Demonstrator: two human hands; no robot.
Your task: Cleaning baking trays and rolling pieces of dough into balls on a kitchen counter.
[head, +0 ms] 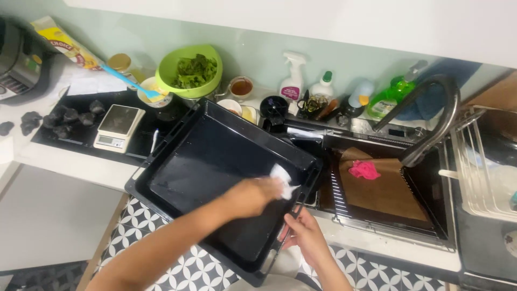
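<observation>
A large black baking tray is held tilted over the counter edge and the left part of the sink. My left hand reaches in from the lower left and presses a crumpled white paper towel against the tray's inside near its right rim. My right hand grips the tray's near right edge from below.
The sink holds a brown sheet with a pink cloth under a dark faucet. A dish rack stands on the right. A kitchen scale, a green bowl of leaves, dark lumps and several bottles line the counter.
</observation>
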